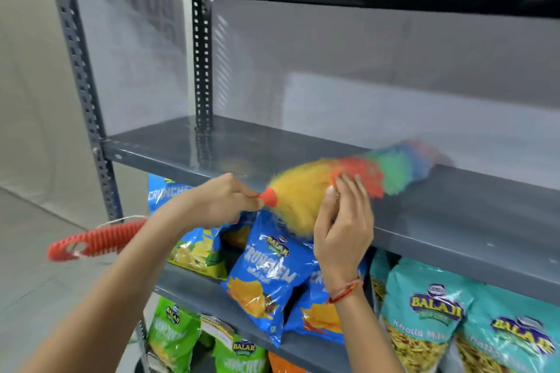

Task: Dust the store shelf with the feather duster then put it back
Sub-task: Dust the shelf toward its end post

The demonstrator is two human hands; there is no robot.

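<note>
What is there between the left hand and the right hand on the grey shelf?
In the head view, the yellow part of the feather duster lies between the left hand and the right hand, at the grey shelf front edge.

The grey shelf (212, 142) is lying bare left of the feather duster (348, 182). Blue crisp bags (269, 275) are crowding the tier beneath.
</note>
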